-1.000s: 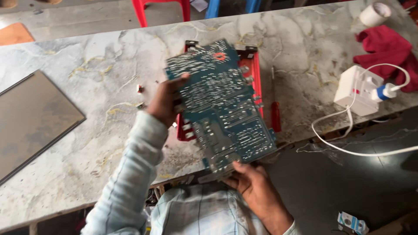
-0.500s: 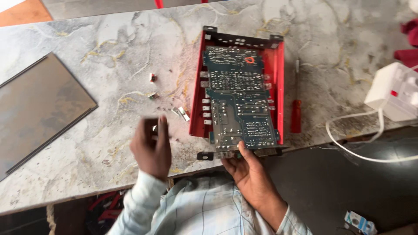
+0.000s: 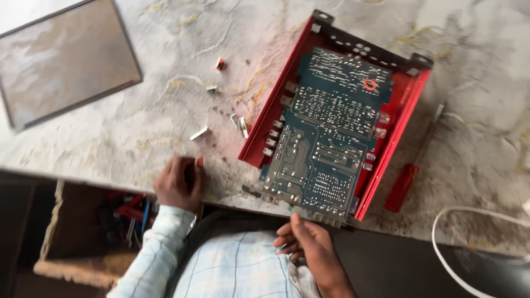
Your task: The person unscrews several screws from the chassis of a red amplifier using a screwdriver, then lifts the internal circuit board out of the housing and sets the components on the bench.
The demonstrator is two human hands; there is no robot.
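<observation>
Since half a second ago the left hand (image 3: 178, 182) has come down from hanging in the air and is now resting at the near edge of the grey marbled stone table (image 3: 138, 132), while the camera has moved in closer over the work.

Head view: the blue-green circuit board (image 3: 327, 138) is lying solder side up inside the red metal chassis tray (image 3: 406, 107), which is sitting tilted near the table's front edge, its near end sticking out a bit past it. The right hand (image 3: 309, 245) is touching that near end of the board with the thumb up against it, fingers loosely curled, not really clamping anything. The left hand's fingers are curled shut; whether they're pinching something I can't tell.

Looks to me like the board is just being seated or lifted, so the next move probably needs a proper grip on its edge.

Around it: a red-handled screwdriver (image 3: 404, 185) is lying just right of the tray, small loose metal bits (image 3: 238, 124) are scattered left of it, a flat grey panel (image 3: 66, 58) is sitting at the far left corner, and a white cable (image 3: 450, 221) is looping at the right. Nothing is blocking the board.
</observation>
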